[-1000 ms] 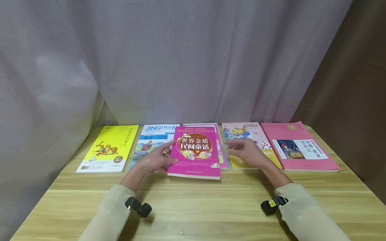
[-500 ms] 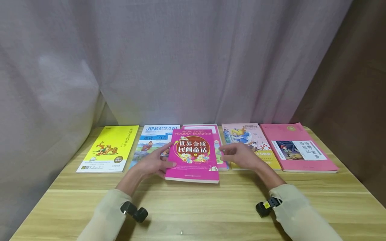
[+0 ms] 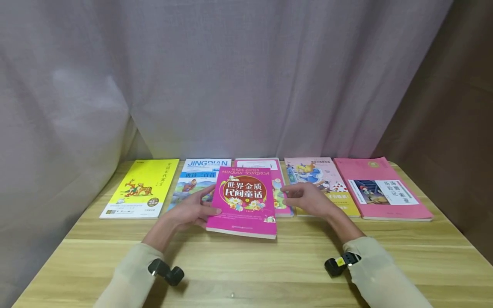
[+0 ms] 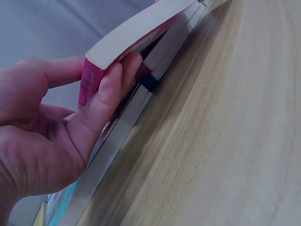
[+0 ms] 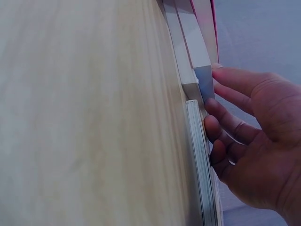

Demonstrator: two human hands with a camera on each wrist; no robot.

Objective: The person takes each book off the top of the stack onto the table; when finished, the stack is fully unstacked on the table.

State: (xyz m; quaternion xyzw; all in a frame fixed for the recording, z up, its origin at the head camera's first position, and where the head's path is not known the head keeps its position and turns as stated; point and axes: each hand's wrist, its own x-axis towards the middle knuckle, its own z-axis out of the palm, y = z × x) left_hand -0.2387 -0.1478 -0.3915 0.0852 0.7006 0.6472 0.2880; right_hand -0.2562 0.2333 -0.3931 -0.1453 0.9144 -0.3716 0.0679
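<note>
My left hand (image 3: 192, 209) grips the left edge of a magenta paperback book (image 3: 242, 218), thumb on the cover and fingers beneath. The left wrist view shows that book (image 4: 134, 37) tilted and raised above other books. Beneath it, partly hidden, lies a pink-bordered book (image 3: 283, 205) in the middle of the row. My right hand (image 3: 310, 201) hovers over the left part of a pink-and-yellow book (image 3: 335, 205), fingers loosely bent and holding nothing. In the right wrist view its fingertips are close beside stacked books (image 5: 193, 47); whether they touch cannot be told.
A yellow book (image 3: 140, 188) lies at the far left of the wooden table (image 3: 239, 269), and a blue-and-white book (image 3: 194, 182) lies beside it. At the right end is a pink book (image 3: 385, 192). A grey curtain (image 3: 246, 81) hangs behind the row.
The magenta book, held in my left hand, has shifted left and toward me, exposing more of the pink-bordered book. My right hand has moved slightly left, then stayed nearly still.
</note>
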